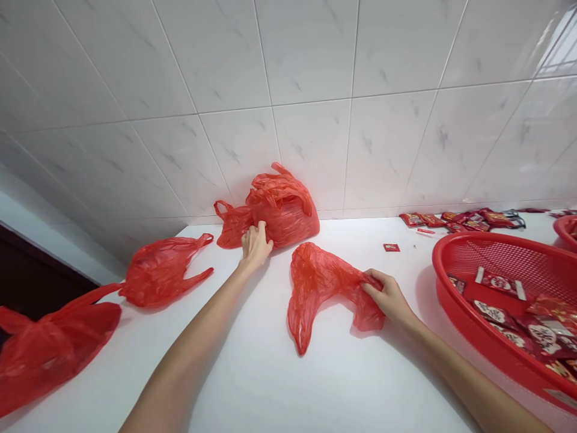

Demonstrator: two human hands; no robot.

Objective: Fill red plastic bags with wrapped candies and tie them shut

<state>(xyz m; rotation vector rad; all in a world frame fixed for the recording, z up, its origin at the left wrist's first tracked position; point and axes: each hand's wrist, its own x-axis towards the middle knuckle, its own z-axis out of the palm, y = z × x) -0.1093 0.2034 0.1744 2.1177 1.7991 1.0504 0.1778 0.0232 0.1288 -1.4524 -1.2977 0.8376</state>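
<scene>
My right hand (386,294) pinches the right end of a thin red plastic bag (322,270), which lies crumpled on the white table with one handle loop hanging toward me. Farther back, my left hand (256,243) is closed at the front of a bulging pile of red plastic bags (288,210) against the tiled wall. Its curled fingers seem to grip the plastic, with the fingertips partly hidden. Left of my left forearm lies a flattened red bag with two handles (157,273).
Another red bag (58,343) lies at the table's left edge. A red plastic basket (455,282) on the right holds several snack packets (500,282). More small red packets (473,221) lie along the wall (311,138), and a single one (392,247) sits apart.
</scene>
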